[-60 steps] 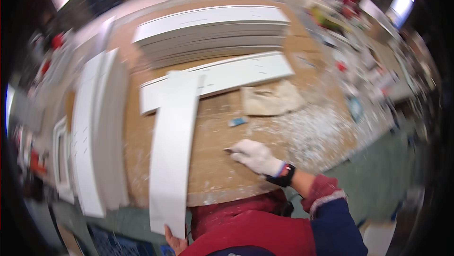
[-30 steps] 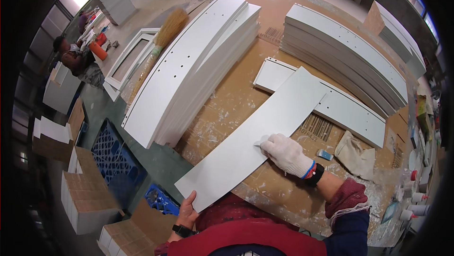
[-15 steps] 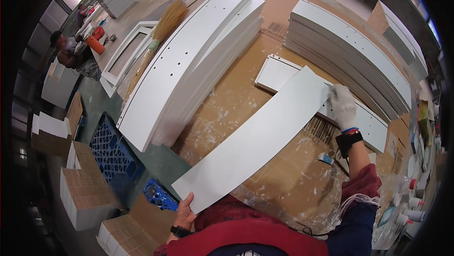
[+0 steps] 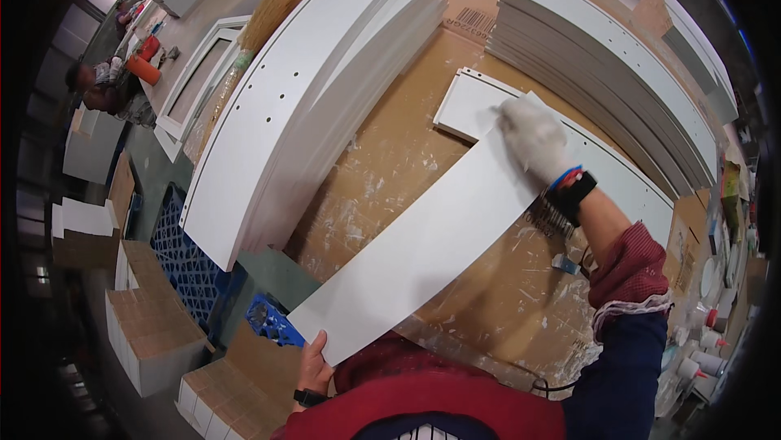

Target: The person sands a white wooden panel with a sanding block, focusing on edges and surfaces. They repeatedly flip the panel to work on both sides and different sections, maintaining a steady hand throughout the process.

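A long white board (image 4: 423, 245) lies slantwise over a cardboard-covered workbench (image 4: 382, 172). My left hand (image 4: 313, 368), bare, grips its near end at the bench's edge. My right hand (image 4: 533, 137), in a white glove with a dark wrist strap, rests on the board's far end. That end lies on top of another white panel (image 4: 586, 163) with small holes along its rim.
Stacks of long white boards lie to the left (image 4: 301, 98) and at the back right (image 4: 602, 58). A brush (image 4: 264, 21) lies beside the left stack. A blue crate (image 4: 183, 269) and cardboard boxes (image 4: 150, 326) stand on the floor at left. Another person (image 4: 89, 86) sits far left.
My view swung left, then held. My right hand slid along the board from its middle to its far end. My left hand kept its hold on the near end.
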Tool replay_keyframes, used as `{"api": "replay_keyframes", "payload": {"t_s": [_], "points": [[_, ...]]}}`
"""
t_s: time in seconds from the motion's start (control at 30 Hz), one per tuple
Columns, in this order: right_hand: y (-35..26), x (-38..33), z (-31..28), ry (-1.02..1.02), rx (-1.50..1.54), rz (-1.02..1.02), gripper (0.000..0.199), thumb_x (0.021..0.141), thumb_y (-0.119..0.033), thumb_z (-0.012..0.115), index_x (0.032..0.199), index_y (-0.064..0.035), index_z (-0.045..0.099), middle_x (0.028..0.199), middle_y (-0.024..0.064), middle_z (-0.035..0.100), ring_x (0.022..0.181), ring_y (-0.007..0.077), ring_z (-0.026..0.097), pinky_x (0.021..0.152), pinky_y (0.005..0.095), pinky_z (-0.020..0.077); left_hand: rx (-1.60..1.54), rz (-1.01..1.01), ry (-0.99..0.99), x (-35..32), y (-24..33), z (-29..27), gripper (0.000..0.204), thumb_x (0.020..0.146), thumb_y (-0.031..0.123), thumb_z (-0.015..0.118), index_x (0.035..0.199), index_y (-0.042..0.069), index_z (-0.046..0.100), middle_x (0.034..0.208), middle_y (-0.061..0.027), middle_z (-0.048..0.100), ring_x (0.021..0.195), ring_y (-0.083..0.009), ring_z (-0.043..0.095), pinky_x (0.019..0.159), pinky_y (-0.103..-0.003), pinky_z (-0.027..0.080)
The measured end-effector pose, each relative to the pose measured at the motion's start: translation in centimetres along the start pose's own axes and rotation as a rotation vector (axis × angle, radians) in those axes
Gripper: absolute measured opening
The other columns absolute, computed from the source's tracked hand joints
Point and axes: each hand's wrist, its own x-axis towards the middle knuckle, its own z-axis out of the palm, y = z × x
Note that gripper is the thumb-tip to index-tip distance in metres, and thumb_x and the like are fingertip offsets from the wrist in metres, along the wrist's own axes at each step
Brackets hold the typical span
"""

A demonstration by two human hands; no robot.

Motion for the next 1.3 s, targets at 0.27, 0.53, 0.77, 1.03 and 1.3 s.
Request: {"api": "replay_keyframes", "payload": {"t_s": [0.27, 0.53, 0.77, 1.03, 1.3], "points": [[7.4, 0.0, -3.4, 0.078, -0.243, 0.444, 0.023, 0.089, -0.027, 0.051, 0.102, -0.0093, 0.057, 0.102, 0.0154, 0.062, 0.097, 0.0369, 0.058, 0.08, 0.0452, 0.0467, 0.003, -0.012, -0.027, -0.4, -0.2, 1.2, 0.05, 0.091, 0.014, 0.055, 0.134, 0.002, 0.035, 0.126, -0.0139, 0.051, 0.116, -0.0286, 0.052, 0.097, -0.043, 0.045], [4.5, -4.2, -2.9, 0.081, -0.131, 0.217, 0.02, 0.088, -0.022, 0.054, 0.101, -0.0069, 0.057, 0.1, 0.0144, 0.062, 0.091, 0.0346, 0.059, 0.077, 0.041, 0.0472, -0.173, -0.073, -0.319, -0.5, -1.3, 4.1, 0.067, 0.09, 0.049, 0.05, 0.139, 0.007, 0.031, 0.138, -0.0109, 0.042, 0.127, -0.031, 0.041, 0.104, -0.048, 0.036], [0.1, -7.4, 1.5, 0.3, -0.215, -0.109, 0.014, 0.086, -0.018, 0.059, 0.097, -0.0103, 0.062, 0.092, 0.0124, 0.063, 0.081, 0.0295, 0.062, 0.069, 0.0362, 0.0504, -0.272, -0.152, -0.588, 1.1, -1.9, 8.2, 0.097, 0.077, 0.079, 0.029, 0.146, 0.013, 0.018, 0.148, -0.0149, 0.026, 0.132, -0.0396, 0.03, 0.103, -0.058, 0.031], [-20.5, -19.0, 5.8, 0.174, -0.032, -0.415, 0.003, 0.08, -0.017, 0.06, 0.081, -0.0167, 0.057, 0.066, 0.0007, 0.05, 0.056, 0.0189, 0.055, 0.05, 0.0314, 0.0464, -0.454, -0.216, -0.661, 2.0, -3.0, 8.3, 0.098, 0.078, 0.08, 0.02, 0.145, 0.009, 0.021, 0.149, -0.0155, 0.024, 0.134, -0.0391, 0.028, 0.108, -0.057, 0.023], [-16.8, -14.2, 3.0, -0.089, -0.002, 0.012, 0.022, 0.09, -0.029, 0.049, 0.102, -0.015, 0.061, 0.108, 0.0066, 0.062, 0.08, 0.0271, 0.065, 0.066, 0.0373, 0.052, -0.513, -0.222, -0.716, 1.7, -2.6, 8.7, 0.089, 0.084, 0.074, 0.02, 0.145, 0.009, 0.021, 0.149, -0.016, 0.024, 0.134, -0.0396, 0.026, 0.107, -0.06, 0.022]]}}
